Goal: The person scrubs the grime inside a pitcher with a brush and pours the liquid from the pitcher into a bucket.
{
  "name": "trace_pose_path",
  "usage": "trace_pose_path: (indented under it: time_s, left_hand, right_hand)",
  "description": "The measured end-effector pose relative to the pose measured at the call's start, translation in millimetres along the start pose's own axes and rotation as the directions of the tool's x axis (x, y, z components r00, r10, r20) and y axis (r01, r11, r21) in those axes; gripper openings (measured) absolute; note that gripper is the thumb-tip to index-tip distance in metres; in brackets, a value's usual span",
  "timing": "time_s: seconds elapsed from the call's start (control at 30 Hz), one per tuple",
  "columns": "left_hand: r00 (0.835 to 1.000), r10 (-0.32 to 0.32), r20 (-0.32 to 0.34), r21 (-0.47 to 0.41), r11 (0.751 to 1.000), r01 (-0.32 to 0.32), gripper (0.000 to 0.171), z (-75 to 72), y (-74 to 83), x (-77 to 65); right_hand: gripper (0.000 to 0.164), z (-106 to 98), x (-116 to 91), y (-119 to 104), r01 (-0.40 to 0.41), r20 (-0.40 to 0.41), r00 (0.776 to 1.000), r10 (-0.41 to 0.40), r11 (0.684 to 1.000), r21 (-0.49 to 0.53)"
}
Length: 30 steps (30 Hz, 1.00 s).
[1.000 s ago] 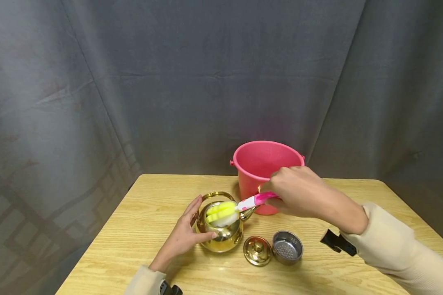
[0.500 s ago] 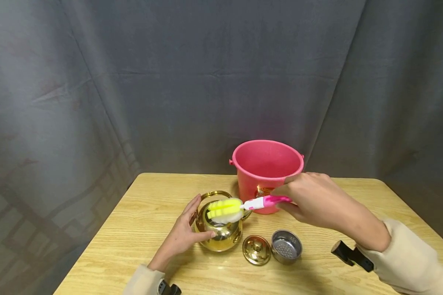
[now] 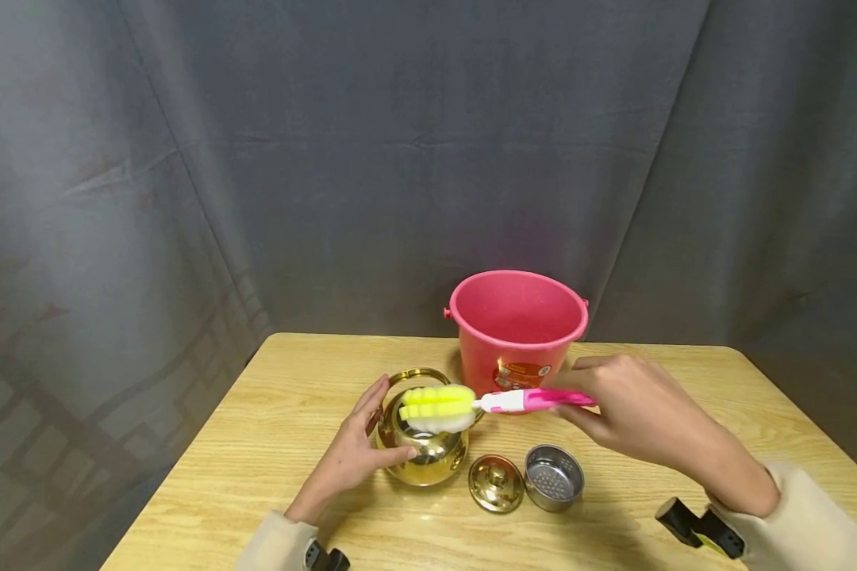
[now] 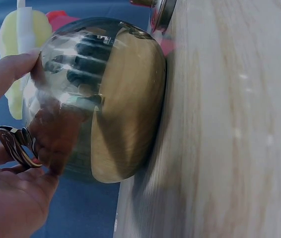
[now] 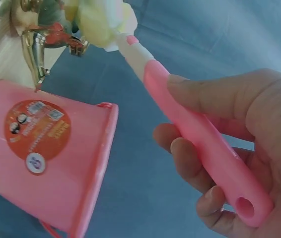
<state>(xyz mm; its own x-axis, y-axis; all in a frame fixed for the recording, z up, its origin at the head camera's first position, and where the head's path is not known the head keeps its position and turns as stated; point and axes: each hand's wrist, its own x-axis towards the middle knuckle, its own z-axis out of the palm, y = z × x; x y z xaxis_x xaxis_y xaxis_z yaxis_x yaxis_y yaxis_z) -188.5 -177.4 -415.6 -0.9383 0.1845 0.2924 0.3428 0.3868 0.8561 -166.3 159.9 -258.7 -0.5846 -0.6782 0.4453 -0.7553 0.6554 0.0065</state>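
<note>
A round, shiny gold teapot (image 3: 428, 464) stands on the table. My left hand (image 3: 360, 448) holds it from the left side, thumb in front and the other fingers behind. In the left wrist view the thumb lies near the top of the teapot (image 4: 130, 99) and fingers are at the handle's mount. My right hand (image 3: 636, 404) grips the pink handle of a sponge bottle brush (image 5: 200, 134). Its yellow and white sponge head (image 3: 439, 410) overlaps the teapot's mouth in the head view, lying nearly level. The brush hides much of the spout there.
A pink bucket (image 3: 482, 361) stands behind the teapot to the right. In front of it are a gold lid (image 3: 496, 484) and a metal strainer cup (image 3: 555, 478), side by side on the wooden table (image 3: 257, 452). A grey curtain (image 3: 414, 198) hangs behind.
My right hand has moved right and down, carrying the bottle brush, which has swung from slanting to nearly level with its sponge shifting slightly right. My left hand stays on the teapot.
</note>
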Motion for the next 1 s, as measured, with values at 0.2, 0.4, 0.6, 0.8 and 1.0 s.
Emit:
trace_pose_path:
  time_s: [0.2,0.4,0.6,0.8,1.0]
  left_hand:
    - [1.000,0.008,0.000,0.013,1.000,-0.008,0.110,-0.7,-1.3,-0.3]
    - [1.000,0.017,0.002,0.032,0.999,-0.017,0.111,0.6,-1.9,-0.1]
    - [1.000,0.005,0.008,0.025,1.000,-0.005,0.111,1.2,-3.3,-0.1]
    - [1.000,0.007,0.010,-0.043,0.999,-0.007,0.109,-1.5,-8.0,-1.9]
    - [1.000,-0.004,0.008,-0.046,0.999,0.004,0.110,-5.1,-12.5,-8.2]
  right_hand:
    - [0.028,16,-16,3,-0.037,-0.061,0.997,0.039,0.999,0.039]
    - [0.029,31,-27,4,-0.046,-0.108,0.993,0.054,0.996,0.079]
    - [0.034,45,-38,3,-0.062,-0.201,0.976,0.085,0.991,0.120]
    - [0.035,62,-45,-1,-0.103,-0.265,0.952,0.154,0.975,0.196]
    - [0.035,74,-51,-5,-0.153,-0.240,0.947,0.214,0.957,0.248]
